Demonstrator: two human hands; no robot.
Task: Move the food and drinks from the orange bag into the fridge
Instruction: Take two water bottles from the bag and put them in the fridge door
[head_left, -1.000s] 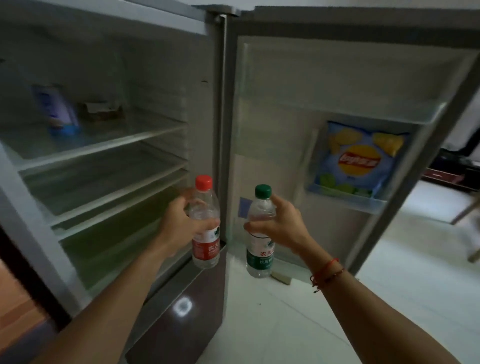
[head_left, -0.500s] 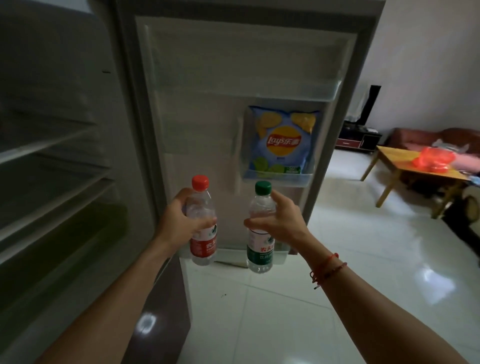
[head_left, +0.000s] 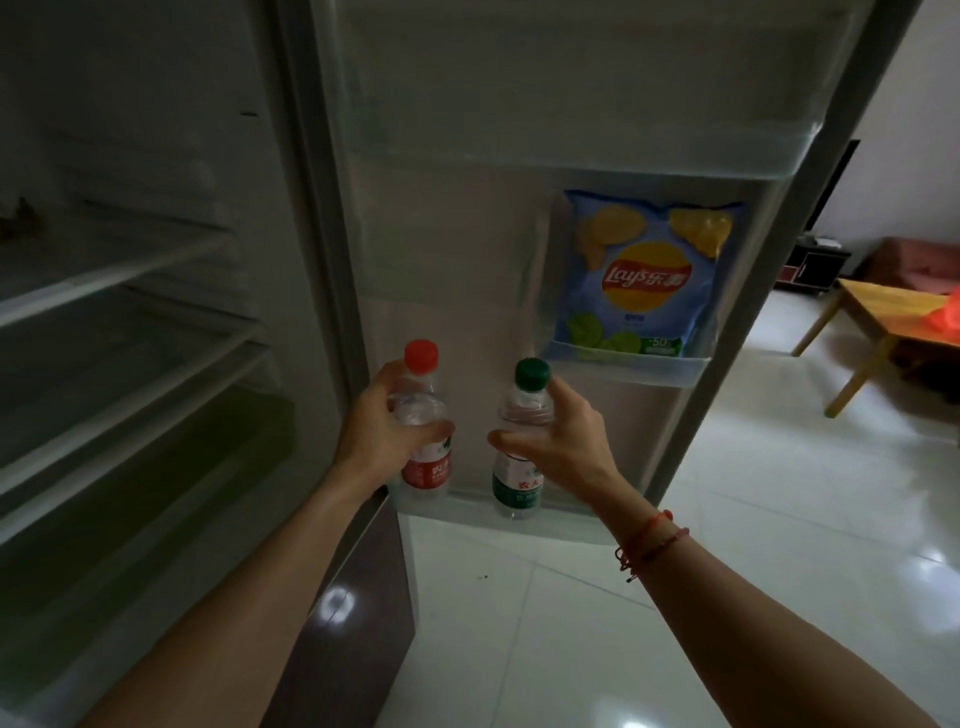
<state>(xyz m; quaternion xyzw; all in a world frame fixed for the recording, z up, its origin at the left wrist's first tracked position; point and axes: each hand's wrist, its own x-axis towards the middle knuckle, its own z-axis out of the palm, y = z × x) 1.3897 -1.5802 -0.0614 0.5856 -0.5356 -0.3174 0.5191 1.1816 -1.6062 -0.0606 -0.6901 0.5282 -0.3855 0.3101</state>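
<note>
My left hand (head_left: 382, 439) grips a clear water bottle with a red cap and red label (head_left: 423, 467). My right hand (head_left: 563, 441) grips a second water bottle with a green cap and green label (head_left: 517, 491). Both bottles stand upright, their bases down in the lowest shelf of the open fridge door (head_left: 467, 291). A blue bag of Lay's chips (head_left: 644, 278) sits in a small door bin above and to the right. The orange bag (head_left: 948, 314) shows at the far right edge on a wooden table (head_left: 878, 312).
The fridge interior at left has several bare shelves (head_left: 119, 270) and a greenish drawer (head_left: 156, 467) below. A wide door bin (head_left: 597, 150) spans the door's top. White glossy floor tiles (head_left: 753, 519) lie to the right, with a dark cabinet (head_left: 810, 265) and a sofa (head_left: 914, 265) beyond.
The view has swung right and closer, from the fridge shelves to the door. Both hands have carried the bottles forward and down into the door's bottom shelf.
</note>
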